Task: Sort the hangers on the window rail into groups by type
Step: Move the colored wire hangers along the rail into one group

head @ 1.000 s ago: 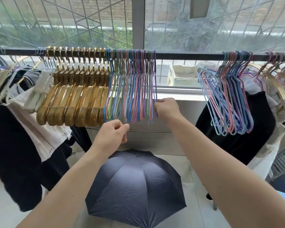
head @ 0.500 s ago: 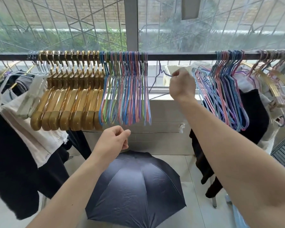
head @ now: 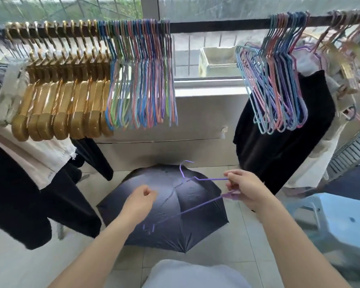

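Window rail point(head: 216, 26) carrying three blocks: gold hangers point(head: 60, 96) at left, touching them a packed bunch of coloured wire hangers point(head: 141, 80), and a second wire bunch point(head: 279, 84) well apart at right. Below, off the rail and over the open umbrella point(head: 164, 208), one purple wire hanger point(head: 195, 206) pinched at its shoulder by the right hand point(head: 247, 190). Left hand point(head: 140, 199) curled, apparently holding nothing (blurred). Best turned hook-up first, then hung beside matching wire ones, not the gold.
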`<state>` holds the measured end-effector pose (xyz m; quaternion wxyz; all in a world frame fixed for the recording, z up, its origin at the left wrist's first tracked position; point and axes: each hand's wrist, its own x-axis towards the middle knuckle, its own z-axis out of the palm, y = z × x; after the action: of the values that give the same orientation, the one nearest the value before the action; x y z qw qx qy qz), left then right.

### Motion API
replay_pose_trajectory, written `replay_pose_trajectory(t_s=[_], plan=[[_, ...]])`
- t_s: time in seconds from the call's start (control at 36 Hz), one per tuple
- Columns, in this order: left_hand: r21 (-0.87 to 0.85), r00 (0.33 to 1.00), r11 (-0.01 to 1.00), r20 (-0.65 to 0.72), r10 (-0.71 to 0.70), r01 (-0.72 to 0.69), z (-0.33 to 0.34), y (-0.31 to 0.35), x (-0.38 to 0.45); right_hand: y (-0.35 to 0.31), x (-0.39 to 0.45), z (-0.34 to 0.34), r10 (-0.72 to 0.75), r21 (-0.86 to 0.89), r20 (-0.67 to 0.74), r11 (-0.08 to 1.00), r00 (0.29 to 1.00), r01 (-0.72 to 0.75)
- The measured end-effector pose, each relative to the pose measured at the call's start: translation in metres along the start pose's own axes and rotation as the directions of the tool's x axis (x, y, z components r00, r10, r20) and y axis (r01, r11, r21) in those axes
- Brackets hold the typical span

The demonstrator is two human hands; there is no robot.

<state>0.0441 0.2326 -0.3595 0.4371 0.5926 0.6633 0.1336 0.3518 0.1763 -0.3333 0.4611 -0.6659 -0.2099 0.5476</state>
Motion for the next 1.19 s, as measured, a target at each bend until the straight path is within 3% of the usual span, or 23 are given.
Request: replay_pose_trajectory(t_s=[0.11, 0.19, 0.25, 0.31, 0.36, 0.42, 0.47, 0.53, 0.58, 0.67, 0.75, 0.81, 0.92, 0.97, 1.03, 1.11, 1.19], plan=[[0.251, 0.999, 0.968, -0.034, -0.021, 0.029, 0.006, -0.039, 0.006, 0.008, -0.012, -0.023, -0.031, 0.138, 0.118, 0.990, 0.993, 0.015], [0.353, 0.997, 0.934, 0.033, -0.064, 0.048, 0.001, -0.067, 0.006, 0.017, -0.016, -0.039, -0.016, 0.202, 0.107, 0.979, 0.994, -0.006], [0.266, 0.982, 0.961, 0.146, -0.115, 0.073, -0.007, -0.069, 0.000, 0.024, -0.014, -0.049, 0.030, 0.265, 0.070, 0.963, 0.997, -0.048], [0.013, 0.940, 0.985, 0.297, -0.170, 0.173, -0.015, -0.060, -0.007, 0.029, -0.012, -0.056, 0.094, 0.358, 0.035, 0.928, 0.995, -0.101], [-0.250, 0.889, 0.926, 0.431, -0.154, 0.282, -0.025, -0.047, -0.017, 0.035, -0.008, -0.059, 0.146, 0.478, 0.021, 0.867, 0.989, -0.139], [-0.399, 0.873, 0.867, 0.482, -0.080, 0.300, -0.036, -0.034, -0.024, 0.044, -0.001, -0.056, 0.205, 0.579, -0.033, 0.802, 0.978, -0.148], [-0.488, 0.877, 0.827, 0.480, -0.011, 0.278, -0.042, -0.021, -0.029, 0.054, 0.005, -0.049, 0.291, 0.513, -0.120, 0.837, 0.949, -0.192], [-0.517, 0.894, 0.819, 0.447, 0.012, 0.248, -0.041, -0.005, -0.032, 0.058, 0.001, -0.033, 0.353, 0.322, -0.180, 0.903, 0.918, -0.284], [-0.438, 0.927, 0.880, 0.376, -0.004, 0.181, -0.032, 0.011, -0.035, 0.058, -0.008, -0.013, 0.362, 0.178, -0.126, 0.924, 0.924, -0.338], [-0.260, 0.970, 0.965, 0.244, 0.024, 0.042, -0.003, 0.029, -0.038, 0.055, -0.018, 0.019, 0.360, 0.074, 0.109, 0.926, 0.926, -0.369], [0.098, 0.974, 0.978, 0.148, 0.169, -0.184, 0.026, 0.036, -0.040, 0.047, -0.027, 0.051, 0.334, 0.007, 0.293, 0.936, 0.896, -0.352], [0.410, 0.953, 0.861, 0.144, 0.265, -0.301, 0.038, 0.048, -0.046, 0.040, -0.031, 0.071, 0.303, -0.042, 0.327, 0.951, 0.895, -0.307], [0.685, 0.897, 0.590, 0.238, 0.373, -0.428, 0.053, 0.079, -0.055, 0.020, -0.034, 0.091, 0.237, -0.079, 0.306, 0.971, 0.922, -0.224], [0.710, 0.871, 0.528, 0.264, 0.413, -0.466, 0.057, 0.090, -0.053, 0.007, -0.034, 0.089, 0.206, -0.028, 0.235, 0.978, 0.950, -0.205], [0.657, 0.848, 0.553, 0.287, 0.446, -0.513, 0.058, 0.100, -0.050, -0.004, -0.027, 0.084, 0.155, -0.026, 0.154, 0.988, 0.976, -0.153], [0.510, 0.783, 0.595, 0.376, 0.496, -0.622, 0.054, 0.117, -0.055, -0.024, -0.024, 0.073, 0.037, -0.113, -0.008, 0.993, 0.999, -0.038], [0.481, 0.717, 0.531, 0.448, 0.534, -0.697, 0.043, 0.133, -0.058, -0.049, -0.026, 0.057, -0.094, -0.189, -0.078, 0.979, 0.993, 0.078]])
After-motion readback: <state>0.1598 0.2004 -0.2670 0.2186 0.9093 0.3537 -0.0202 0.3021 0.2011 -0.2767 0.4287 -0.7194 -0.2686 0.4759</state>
